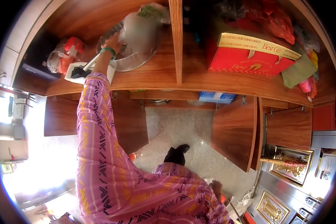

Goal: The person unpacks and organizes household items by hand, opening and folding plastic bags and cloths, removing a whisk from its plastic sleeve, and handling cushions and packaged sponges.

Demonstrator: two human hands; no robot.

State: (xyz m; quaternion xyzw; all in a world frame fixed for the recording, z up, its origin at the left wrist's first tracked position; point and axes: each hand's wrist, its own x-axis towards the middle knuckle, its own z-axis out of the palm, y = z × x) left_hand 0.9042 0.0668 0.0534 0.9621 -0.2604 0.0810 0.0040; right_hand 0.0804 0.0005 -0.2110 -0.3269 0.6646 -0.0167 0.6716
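My left hand [113, 44], a green bangle [109, 52] at its wrist, reaches into the upper shelf of a wooden cabinet. Its fingers close at the left rim of a clear round tray [132, 64]. A whitish plastic bag [140, 31] lies over the tray, with something green at its top. Just below the wrist stands a white open box [75, 76] with a black object and a pale handle in it. Down by my side is my right hand [215, 185], mostly covered by the patterned sleeve; an orange-red item shows close to it, and its fingers are hidden.
Right of the wooden divider [176, 41] stands a red gift bag [250, 61] among plastic bags [278, 24]. A bag with red contents [69, 52] sits at far left. Below, cabinet doors [235, 130] hang open over the speckled floor [179, 125]; a blue box [216, 98] lies inside.
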